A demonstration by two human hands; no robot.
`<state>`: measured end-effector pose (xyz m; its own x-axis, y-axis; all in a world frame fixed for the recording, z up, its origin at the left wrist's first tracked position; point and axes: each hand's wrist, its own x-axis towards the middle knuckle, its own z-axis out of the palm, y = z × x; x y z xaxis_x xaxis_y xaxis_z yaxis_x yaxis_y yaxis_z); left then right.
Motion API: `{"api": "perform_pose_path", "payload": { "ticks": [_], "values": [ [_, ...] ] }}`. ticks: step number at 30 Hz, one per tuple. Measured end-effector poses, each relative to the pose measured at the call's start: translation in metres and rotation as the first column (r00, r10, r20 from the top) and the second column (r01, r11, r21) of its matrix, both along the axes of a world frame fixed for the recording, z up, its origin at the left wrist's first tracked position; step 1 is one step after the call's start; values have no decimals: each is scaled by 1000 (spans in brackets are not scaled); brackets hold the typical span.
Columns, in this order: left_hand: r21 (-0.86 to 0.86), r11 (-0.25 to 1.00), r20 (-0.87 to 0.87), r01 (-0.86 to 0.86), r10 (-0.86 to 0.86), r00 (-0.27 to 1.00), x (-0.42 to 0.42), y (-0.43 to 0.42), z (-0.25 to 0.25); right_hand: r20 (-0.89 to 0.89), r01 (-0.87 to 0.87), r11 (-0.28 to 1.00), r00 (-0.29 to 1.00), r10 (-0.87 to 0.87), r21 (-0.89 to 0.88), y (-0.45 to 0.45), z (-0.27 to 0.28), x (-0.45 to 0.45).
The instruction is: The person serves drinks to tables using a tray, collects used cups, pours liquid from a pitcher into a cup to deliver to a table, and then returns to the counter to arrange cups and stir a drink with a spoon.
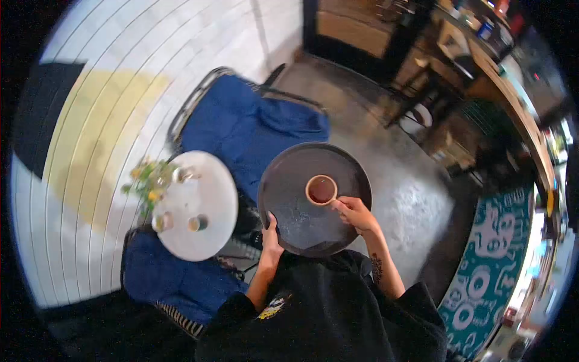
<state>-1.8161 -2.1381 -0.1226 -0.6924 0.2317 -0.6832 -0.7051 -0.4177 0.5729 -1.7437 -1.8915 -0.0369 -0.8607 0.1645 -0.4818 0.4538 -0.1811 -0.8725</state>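
A round dark tray (289, 205) is held level in front of my body. My left hand (272, 239) grips its near left rim, thumb on top and fingers hidden beneath. On the tray, right of its middle, stands a cup (322, 190) with a pale rim and dark reddish-brown liquid inside. My right hand (356, 214) reaches over the tray's right edge and pinches the cup's handle. Whether the cup touches the tray or is slightly raised I cannot tell.
To the left, a round white table (202, 241) carries a flower vase (158, 178), a small dark-topped cup (198, 222) and a glass (163, 222). Blue-cushioned chairs (226, 117) stand around it by the white wall. A wooden counter (512, 90) with a teal patterned front (488, 265) runs along the right.
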Motion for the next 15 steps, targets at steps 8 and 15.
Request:
{"api": "perform_pose_path", "payload": {
  "ticks": [8, 15],
  "values": [
    [30, 938, -14, 346, -346, 938, 9, 138, 7, -19, 329, 940, 944, -329, 86, 73, -2, 92],
    [-13, 825, 8, 564, -564, 826, -24, 236, -25, -7, 526, 850, 850, -526, 18, 131, 11, 110]
  ]
}}
